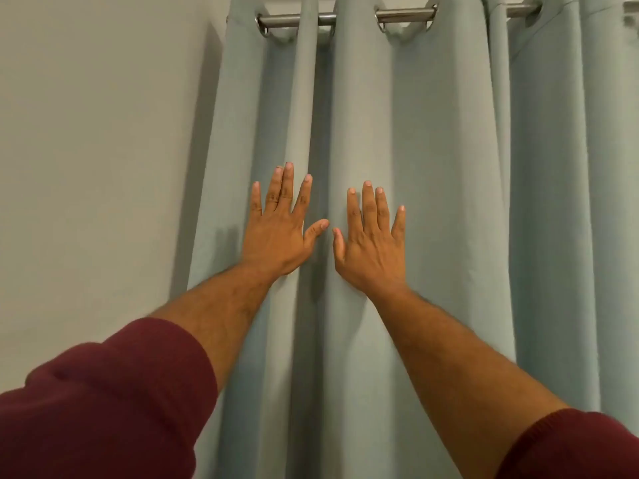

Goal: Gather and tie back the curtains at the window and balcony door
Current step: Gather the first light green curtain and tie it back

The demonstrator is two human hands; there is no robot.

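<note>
The pale blue-green eyelet curtain (432,140) hung in vertical folds from a brushed metal curtain rod (404,14) along the top of the view, filling the centre and right. The rod passed through metal eyelets (262,24) set into the curtain heading. The curtain's left edge lay just beside a plain off-white wall (96,133).

The left hand (278,233) lay against the curtain with its back to the camera, fingers straight and spread, thumb angled toward the right. It held nothing. The right hand (373,250) lay against the adjacent fold, fingers straight and slightly spread, thumb pointing upward. It also held nothing. The two thumbs were near each other but apart, with a shadowed recess between folds running down between the hands.

Both forearms were bare. A dark red sleeve (103,402) was pushed up on the left arm; a matching sleeve (581,447) showed at the lower right corner.
</note>
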